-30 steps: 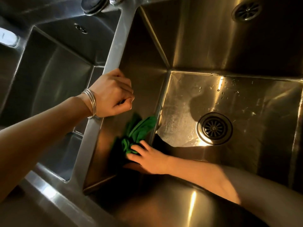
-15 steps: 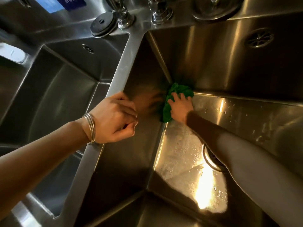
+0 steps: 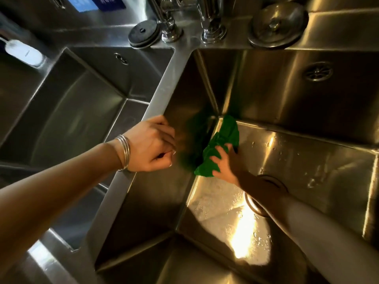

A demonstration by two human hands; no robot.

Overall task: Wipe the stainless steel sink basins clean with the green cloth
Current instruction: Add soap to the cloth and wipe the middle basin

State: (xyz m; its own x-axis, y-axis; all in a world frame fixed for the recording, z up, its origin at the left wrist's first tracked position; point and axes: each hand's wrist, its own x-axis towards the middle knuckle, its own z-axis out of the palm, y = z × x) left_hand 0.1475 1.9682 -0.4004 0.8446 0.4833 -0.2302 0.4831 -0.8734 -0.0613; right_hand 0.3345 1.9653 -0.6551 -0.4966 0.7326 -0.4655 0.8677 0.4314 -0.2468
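Note:
The green cloth (image 3: 223, 138) lies crumpled on the floor of the right sink basin (image 3: 307, 165), in the far left corner where floor meets wall. My right hand (image 3: 225, 162) presses on the cloth's near part with fingers spread flat. Its forearm crosses the basin and covers part of the drain (image 3: 264, 181). My left hand (image 3: 151, 146), bangles on the wrist, rests on the steel divider (image 3: 164, 89) between the basins, fingers curled over its edge. The left basin (image 3: 71, 111) holds nothing visible. Water drops dot the right basin floor.
Two faucet bases (image 3: 170, 31) (image 3: 213, 29) stand on the back ledge. A black stopper (image 3: 143, 33) lies to their left and a metal strainer lid (image 3: 276, 25) to their right. An overflow grille (image 3: 319, 70) sits in the back wall. A white object (image 3: 22, 51) lies far left.
My right hand swept the cloth from the near left of the basin to the far corner, then drew it slightly back along the left wall. The left hand stayed on the divider.

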